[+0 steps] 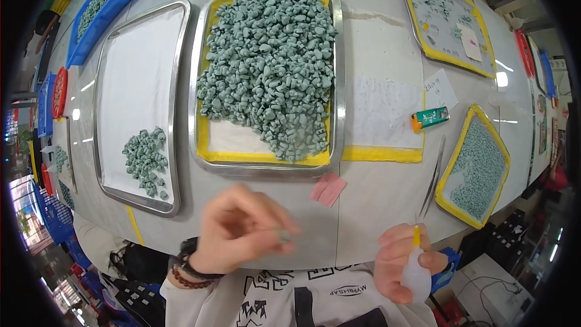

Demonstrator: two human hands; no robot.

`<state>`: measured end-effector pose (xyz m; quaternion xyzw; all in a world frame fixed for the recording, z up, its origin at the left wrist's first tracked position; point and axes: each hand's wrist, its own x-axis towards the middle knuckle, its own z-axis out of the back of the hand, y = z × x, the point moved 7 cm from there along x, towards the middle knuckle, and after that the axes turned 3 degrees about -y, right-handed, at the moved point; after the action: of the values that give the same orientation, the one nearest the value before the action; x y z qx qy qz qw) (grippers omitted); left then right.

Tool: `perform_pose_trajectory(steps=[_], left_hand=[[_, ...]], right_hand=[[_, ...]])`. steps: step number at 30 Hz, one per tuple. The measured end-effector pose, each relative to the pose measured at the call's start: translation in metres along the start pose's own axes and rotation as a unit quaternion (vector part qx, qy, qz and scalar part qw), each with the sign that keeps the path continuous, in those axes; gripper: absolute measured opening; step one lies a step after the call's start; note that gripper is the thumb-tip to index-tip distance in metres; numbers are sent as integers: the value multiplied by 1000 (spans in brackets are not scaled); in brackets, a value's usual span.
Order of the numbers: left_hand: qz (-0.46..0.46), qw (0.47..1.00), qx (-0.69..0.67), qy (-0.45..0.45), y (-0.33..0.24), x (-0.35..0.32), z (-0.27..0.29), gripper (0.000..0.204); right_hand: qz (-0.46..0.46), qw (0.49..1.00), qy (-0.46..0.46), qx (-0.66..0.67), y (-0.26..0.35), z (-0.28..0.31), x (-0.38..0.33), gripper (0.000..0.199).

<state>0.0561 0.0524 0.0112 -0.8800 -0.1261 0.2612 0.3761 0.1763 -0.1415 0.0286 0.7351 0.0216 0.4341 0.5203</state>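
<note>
Nearest, at the lower right, the right hand [389, 264] grasps a white, yellow-tipped bottle [415, 278], while the left hand [233, 227] pinches a small, blurred greenish piece [284, 237] at lower centre; a light pinch and an unsqueezed bottle should serve best. Behind, a pale, glossy table [369, 212] bears a metal tray [266, 171] of green chips [272, 61] at upper centre, with blue crates [55, 213] at the room's left edge.

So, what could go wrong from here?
The left hand pinches a small green piece, which might slip from that grip. The right hand holds a white squeeze bottle; too hard a squeeze could perhaps make it drip, though I can't tell what's inside. The heap of stones crowds the middle tray's right side, so a bump might spill some.
</note>
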Motion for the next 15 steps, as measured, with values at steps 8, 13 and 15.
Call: perform_pose_trajectory(steps=[8, 13, 15], left_hand=[[172, 980, -97, 16, 64, 10, 7, 23], [143, 983, -95, 61, 62, 10, 8, 28], [106, 987, -94, 77, 59, 11, 6, 29]], right_hand=[[-6, 995, 94, 36, -13, -49, 21, 57], [-65, 989, 129, 34, -26, -51, 15, 59], [-85, 986, 139, 24, -28, -52, 16, 58]])
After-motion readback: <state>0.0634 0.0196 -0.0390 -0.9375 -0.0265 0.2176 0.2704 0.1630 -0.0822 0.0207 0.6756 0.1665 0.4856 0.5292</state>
